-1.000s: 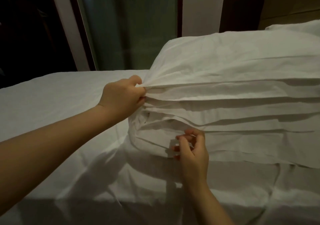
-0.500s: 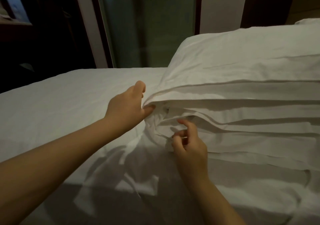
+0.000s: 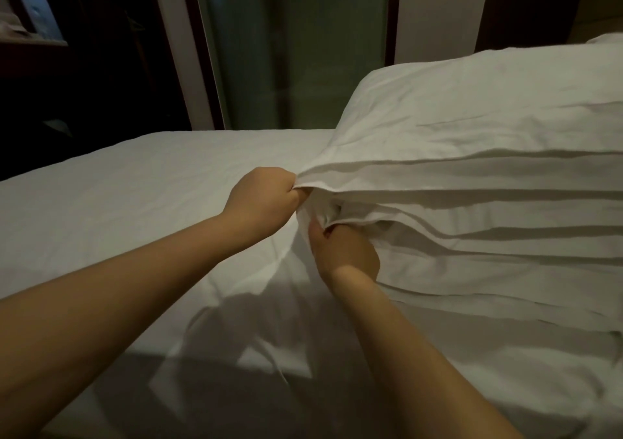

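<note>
Left hand (image 3: 266, 199) is fisted on the top flap of the pillowcase (image 3: 337, 177) at its open left end, with cloth bunched in the fingers. Right hand (image 3: 344, 249) sits just below, thumb outside, fingers curled into a lower fold of the same cloth; fingertips hidden. Hands are close together, not touching. Pillow (image 3: 472, 128) lies on the bed (image 3: 118, 175), right half of view, open end facing left, layered folds along its near side. Sheet (image 3: 236, 320) is rumpled in front of it. Glass panel (image 3: 296, 50) stands behind the bed.
</note>
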Tool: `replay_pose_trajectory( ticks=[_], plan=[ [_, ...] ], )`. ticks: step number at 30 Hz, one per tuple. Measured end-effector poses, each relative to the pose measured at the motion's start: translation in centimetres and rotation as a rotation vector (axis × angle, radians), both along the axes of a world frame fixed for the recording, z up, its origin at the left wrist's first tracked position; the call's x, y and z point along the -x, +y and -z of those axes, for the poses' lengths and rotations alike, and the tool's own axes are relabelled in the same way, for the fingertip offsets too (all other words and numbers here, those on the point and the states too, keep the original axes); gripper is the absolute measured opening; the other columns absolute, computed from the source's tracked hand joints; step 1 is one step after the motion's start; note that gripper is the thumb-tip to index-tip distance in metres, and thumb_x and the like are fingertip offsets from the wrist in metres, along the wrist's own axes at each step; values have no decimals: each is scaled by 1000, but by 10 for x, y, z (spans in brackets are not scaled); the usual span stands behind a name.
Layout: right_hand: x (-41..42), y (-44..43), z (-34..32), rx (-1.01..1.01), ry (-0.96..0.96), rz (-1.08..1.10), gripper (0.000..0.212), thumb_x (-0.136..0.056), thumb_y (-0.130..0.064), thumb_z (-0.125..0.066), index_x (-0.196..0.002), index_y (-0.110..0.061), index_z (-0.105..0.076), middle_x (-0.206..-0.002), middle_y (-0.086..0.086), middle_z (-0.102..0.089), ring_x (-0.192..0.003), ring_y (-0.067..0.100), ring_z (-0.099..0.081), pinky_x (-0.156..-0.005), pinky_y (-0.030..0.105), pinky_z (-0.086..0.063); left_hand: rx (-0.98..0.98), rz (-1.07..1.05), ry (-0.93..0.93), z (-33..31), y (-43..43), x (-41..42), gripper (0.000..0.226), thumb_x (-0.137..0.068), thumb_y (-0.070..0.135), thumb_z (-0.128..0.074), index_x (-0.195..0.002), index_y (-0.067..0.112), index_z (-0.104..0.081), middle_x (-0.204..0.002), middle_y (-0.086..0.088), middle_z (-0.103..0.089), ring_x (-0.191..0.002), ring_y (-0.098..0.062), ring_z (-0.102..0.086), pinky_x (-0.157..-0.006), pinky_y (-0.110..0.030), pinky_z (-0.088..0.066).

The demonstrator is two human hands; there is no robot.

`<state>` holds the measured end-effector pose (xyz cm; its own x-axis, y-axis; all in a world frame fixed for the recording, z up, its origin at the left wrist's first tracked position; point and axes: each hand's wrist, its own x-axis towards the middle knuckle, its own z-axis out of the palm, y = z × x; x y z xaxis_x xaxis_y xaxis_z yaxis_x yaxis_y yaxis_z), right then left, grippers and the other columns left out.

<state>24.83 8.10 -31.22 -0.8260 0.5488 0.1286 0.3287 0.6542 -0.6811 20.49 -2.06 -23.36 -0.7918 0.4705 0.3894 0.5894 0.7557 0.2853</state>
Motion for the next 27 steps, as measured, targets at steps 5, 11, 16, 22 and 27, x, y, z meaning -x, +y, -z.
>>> replay_pose_trajectory(
  ticks=[5, 11, 16, 22, 27],
  plan=[
    [-16, 8, -4, -5, 178, 11, 35, -99, -32, -36, -93, -8, -61, -93, 9, -62, -89, 28, -58, -69, 26, -31, -34, 28, 14, -9, 6, -8, 49, -98, 43, -38, -58, 17, -48, -60, -1, -48, -57, -17, -46, -68, -36, -47],
    [-40, 9, 14, 49, 280, -131, 52, -96, -46, -28, -84, -5, -59, -86, 12, -61, -90, 31, -58, -67, 28, -30, 75, 21, 98, -18, 9, 0, 37, -95, 36, -50, -70, 13, -65, -62, -3, -56, -60, -20, -52, -62, -30, -45],
    [-31, 10, 20, 123, 215, -142, 42, -101, -41, -37, -80, -8, -54, -80, 5, -56, -85, 27, -55, -69, 25, -30, 14, 6, 44, -11, 8, 5, 38, -94, 40, -51, -74, 13, -67, -66, -6, -59, -64, -22, -56, -68, -34, -50],
    [-42, 4, 42, 98, 275, -173, 30, -93, -50, -47, -102, -22, -50, -100, -5, -51, -91, 14, -50, -80, 26, -42, 23, 25, -76, -8, 5, -20, 57, -93, 55, -34, -60, 15, -57, -62, -4, -59, -59, -19, -55, -69, -31, -48],
    [-66, 7, 56, 151, 497, -110, 47, -91, -32, -54, -136, -21, -45, -129, -5, -49, -114, 9, -49, -97, 26, -44, 4, 242, 99, 29, 4, -49, 49, -94, 50, -34, -69, 17, -60, -60, -1, -57, -55, -15, -53, -57, -29, -45]
  ],
)
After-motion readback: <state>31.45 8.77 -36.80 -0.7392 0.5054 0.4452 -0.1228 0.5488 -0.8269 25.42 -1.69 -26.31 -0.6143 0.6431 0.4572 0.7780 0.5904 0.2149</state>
